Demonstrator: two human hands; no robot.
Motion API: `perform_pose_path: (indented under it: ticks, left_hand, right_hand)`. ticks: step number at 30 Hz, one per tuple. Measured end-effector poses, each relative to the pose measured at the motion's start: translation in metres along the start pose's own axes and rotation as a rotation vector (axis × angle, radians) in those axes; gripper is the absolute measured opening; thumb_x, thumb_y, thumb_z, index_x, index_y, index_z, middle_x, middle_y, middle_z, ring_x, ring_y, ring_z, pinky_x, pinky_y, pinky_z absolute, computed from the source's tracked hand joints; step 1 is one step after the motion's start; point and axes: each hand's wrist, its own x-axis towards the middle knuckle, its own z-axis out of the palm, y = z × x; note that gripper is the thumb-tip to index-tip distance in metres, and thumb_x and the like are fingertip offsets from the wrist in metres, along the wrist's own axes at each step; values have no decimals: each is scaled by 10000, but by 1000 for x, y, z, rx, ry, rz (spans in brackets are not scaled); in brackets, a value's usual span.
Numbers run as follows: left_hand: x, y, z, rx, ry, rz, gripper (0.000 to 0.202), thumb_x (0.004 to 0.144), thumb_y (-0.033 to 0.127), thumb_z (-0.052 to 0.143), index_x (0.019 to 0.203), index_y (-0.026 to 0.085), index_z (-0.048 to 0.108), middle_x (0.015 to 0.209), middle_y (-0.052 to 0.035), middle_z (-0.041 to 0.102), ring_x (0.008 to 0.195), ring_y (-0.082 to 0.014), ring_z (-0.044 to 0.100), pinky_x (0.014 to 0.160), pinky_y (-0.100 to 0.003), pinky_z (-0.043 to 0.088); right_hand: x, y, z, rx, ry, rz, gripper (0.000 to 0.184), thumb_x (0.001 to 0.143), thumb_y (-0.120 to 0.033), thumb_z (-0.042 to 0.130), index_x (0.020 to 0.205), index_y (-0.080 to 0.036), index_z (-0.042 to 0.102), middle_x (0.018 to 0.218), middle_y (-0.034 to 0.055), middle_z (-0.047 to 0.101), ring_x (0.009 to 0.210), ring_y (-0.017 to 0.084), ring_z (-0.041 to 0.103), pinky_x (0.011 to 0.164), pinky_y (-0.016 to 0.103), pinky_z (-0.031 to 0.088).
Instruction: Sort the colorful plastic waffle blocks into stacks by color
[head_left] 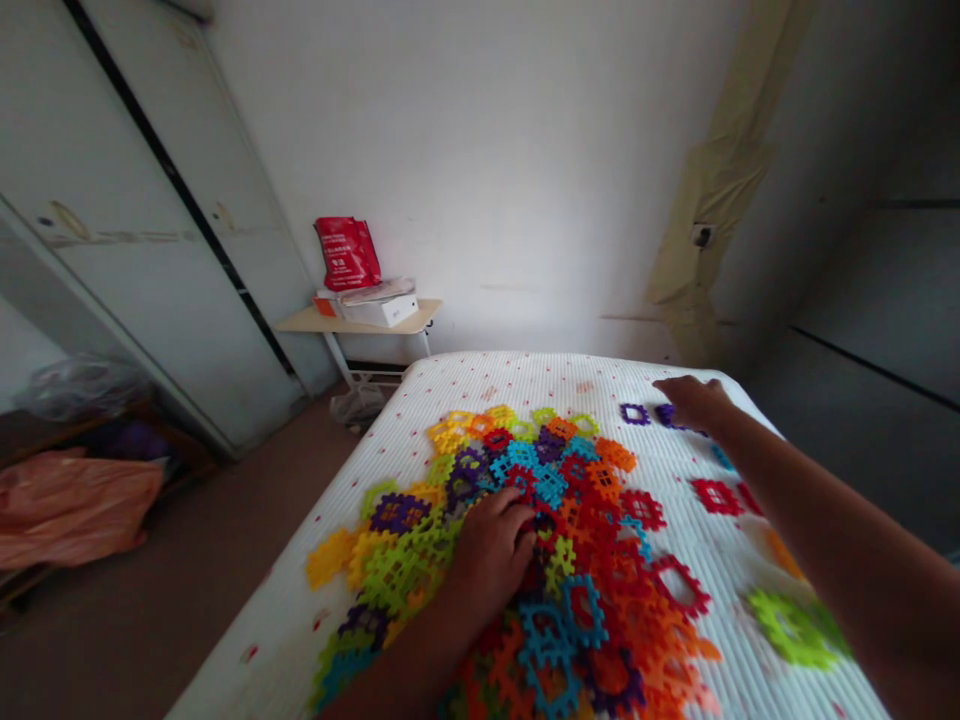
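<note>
Colourful plastic interlocking pieces (550,485), mostly square frames with toothed edges, lie heaped on a white bed-like surface (555,370). My left hand (491,545) rests on the middle of this pile, its fingers bent down among red and dark pieces. What lies under those fingers is hidden. Farther off to the right, my right hand (697,402) is over a dark purple piece (664,413), with one finger stretched out to the left. Part of its grasp side cannot be seen. A separate purple square frame (634,414) lies just left of it.
Right of the pile lie red pieces (715,496) and a lime-green piece (791,628), partly behind my right forearm. A small table (300,320) holds a red bag (348,252) and a white box (382,309). Sliding wardrobe doors (150,250) stand left.
</note>
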Motion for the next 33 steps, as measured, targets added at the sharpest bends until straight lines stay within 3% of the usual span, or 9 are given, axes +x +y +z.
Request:
perform_pose_path:
  ticks: [3,8,11,15,24,29,33]
  left_hand:
    - [4,-4,-16,6,54,3,299,836,167,435,1016,218,668,1192,-61,601,1080,-193,549,976,-333,398]
    - [19,-26,-57,173,43,-142,286,826,141,446,990,195,674,1005,-61,659,982,-184,577,910,-297,424]
    - [27,-44,-69,343,-25,-204,253,815,202,501,994,210,680,1006,-75,643,998,-213,556,896,-320,420]
    - [32,-58,-63,499,-38,-250,246,799,285,544,1011,273,669,1040,-67,606,1029,-240,519,834,-343,436]
    - [33,-55,-47,527,-7,-295,199,789,166,492,874,197,670,996,-94,614,1007,-231,522,824,-342,416]
    - [34,-53,-54,513,19,-289,148,752,167,520,825,182,648,967,-87,636,994,-235,546,808,-332,410]
    - [33,-46,-66,484,36,-278,168,786,205,481,888,186,613,893,-65,665,866,-204,602,735,-298,420]
  right_hand:
    - [-22,-24,-25,-46,-19,-82,512,756,-168,550,1265,-193,493,1330,139,500,1187,288,445,831,443,403]
    - [-87,-79,-56,57,44,-237,482,791,-261,557,1266,-214,485,1343,111,493,1200,268,449,887,421,407]
    - [-122,-104,-58,86,78,-311,441,813,-237,532,1252,-213,503,1319,113,517,1176,261,481,880,418,419]
    - [-152,-116,-47,79,101,-341,379,822,-187,510,1198,-205,556,1279,118,552,1130,266,522,841,416,442]
    - [-177,-125,-24,83,10,-319,287,852,-156,476,1105,-184,607,1208,121,604,1068,237,554,836,361,427]
    - [-175,-131,-17,105,-41,-302,327,875,-124,409,1134,-170,604,1192,131,613,1061,228,558,841,357,408]
    - [-174,-131,-17,114,-71,-284,324,881,-130,402,1125,-183,609,1177,130,619,1034,211,563,825,339,398]
